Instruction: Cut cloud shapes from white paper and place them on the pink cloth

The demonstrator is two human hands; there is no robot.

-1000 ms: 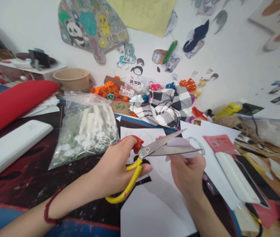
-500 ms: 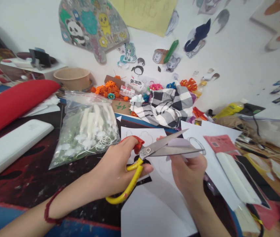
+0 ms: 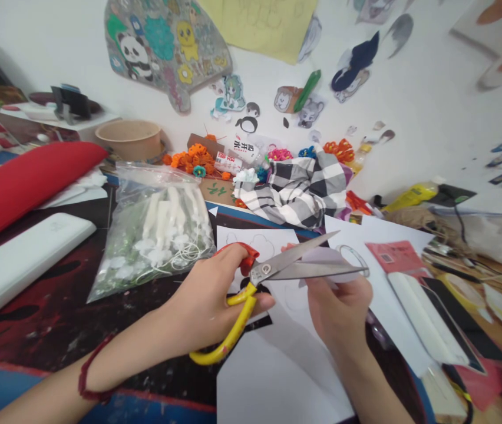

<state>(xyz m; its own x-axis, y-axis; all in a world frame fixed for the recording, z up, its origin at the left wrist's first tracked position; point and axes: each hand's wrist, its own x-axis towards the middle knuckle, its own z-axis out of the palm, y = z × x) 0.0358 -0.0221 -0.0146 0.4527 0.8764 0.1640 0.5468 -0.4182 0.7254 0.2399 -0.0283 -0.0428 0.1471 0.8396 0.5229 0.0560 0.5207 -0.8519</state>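
My left hand [image 3: 218,288] is closed around the handles of a pair of scissors [image 3: 266,269], one handle wrapped in yellow and the other in red. The blades point right and stand apart. Between and behind them shows a small piece of paper [image 3: 321,255], pinched in the fingers of my right hand [image 3: 342,303]. The lower blade passes in front of my right fingers, and the paper's outline is partly hidden. Below both hands lie white sheets [image 3: 273,377] on the dark table; the upper one carries pencil-drawn outlines and black shapes.
To the left are a clear bag [image 3: 154,229] of white and green craft parts, a white case [image 3: 25,265] and a red object [image 3: 30,182]. A checkered cloth [image 3: 295,188] lies at the back. More paper [image 3: 379,282] and a long white object [image 3: 428,318] sit to the right.
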